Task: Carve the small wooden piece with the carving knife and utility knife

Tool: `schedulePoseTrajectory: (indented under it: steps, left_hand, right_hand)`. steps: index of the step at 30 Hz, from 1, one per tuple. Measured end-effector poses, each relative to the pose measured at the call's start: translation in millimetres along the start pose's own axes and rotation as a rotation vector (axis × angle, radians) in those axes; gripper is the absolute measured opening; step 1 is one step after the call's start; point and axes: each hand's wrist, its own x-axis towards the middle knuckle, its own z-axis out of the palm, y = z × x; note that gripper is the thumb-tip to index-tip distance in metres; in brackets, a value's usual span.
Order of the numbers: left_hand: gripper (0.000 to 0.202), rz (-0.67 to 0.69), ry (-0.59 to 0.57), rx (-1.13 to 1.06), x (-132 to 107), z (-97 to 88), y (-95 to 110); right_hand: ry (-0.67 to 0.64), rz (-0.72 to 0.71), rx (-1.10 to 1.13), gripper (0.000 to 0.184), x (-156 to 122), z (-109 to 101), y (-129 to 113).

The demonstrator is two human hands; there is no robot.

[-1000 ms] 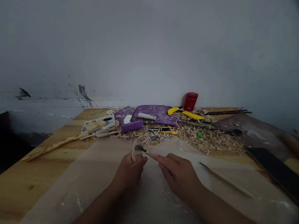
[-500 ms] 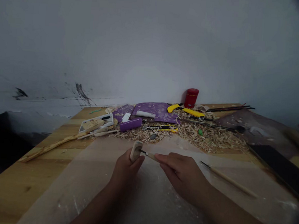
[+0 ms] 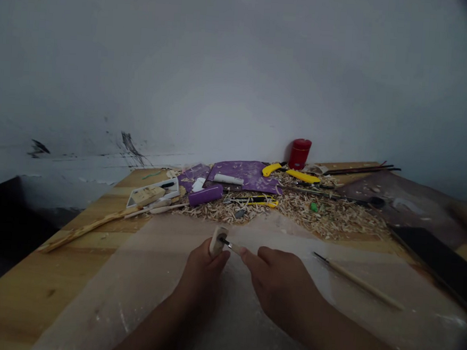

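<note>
My left hand (image 3: 203,271) is closed round a small pale piece of carved wood (image 3: 217,239), held upright above the translucent sheet (image 3: 150,276) on the table. My right hand (image 3: 280,282) pinches a thin carving tool (image 3: 230,245) with a wooden handle. Its dark metal tip rests against the hollowed face of the wood piece. Both hands sit close together near the middle of the sheet.
A second long-handled tool (image 3: 360,282) lies on the sheet to the right. Behind it spreads a heap of wood shavings (image 3: 326,216) with yellow knives (image 3: 301,176), purple sheets (image 3: 249,175), a red can (image 3: 299,153) and a white tray (image 3: 154,193). A dark slab (image 3: 439,266) lies right.
Both hands have drawn slightly nearer to me and lower. The wood piece has turned more upright, and the tool tip stays at its hollow.
</note>
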Motion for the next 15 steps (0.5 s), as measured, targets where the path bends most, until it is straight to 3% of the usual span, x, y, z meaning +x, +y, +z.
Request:
schedulePoseTrajectory:
  steps: [7,11,15]
  left_hand:
    - [0.012,-0.023,0.037,-0.097,-0.7,-2.1,1.3]
    - [0.015,-0.063,-0.013,-0.186,0.4,-2.5,-2.4]
    - [0.020,-0.122,-0.119,-0.438,-2.7,1.1,-1.9]
  right_hand:
    - [0.125,-0.084,-0.119,0.029,-3.0,13.5,-2.3]
    - [0.200,-0.129,-0.155,0.028,-2.8,19.2,-1.5]
    - [0.254,-0.164,-0.087,0.029,0.8,20.0,2.3]
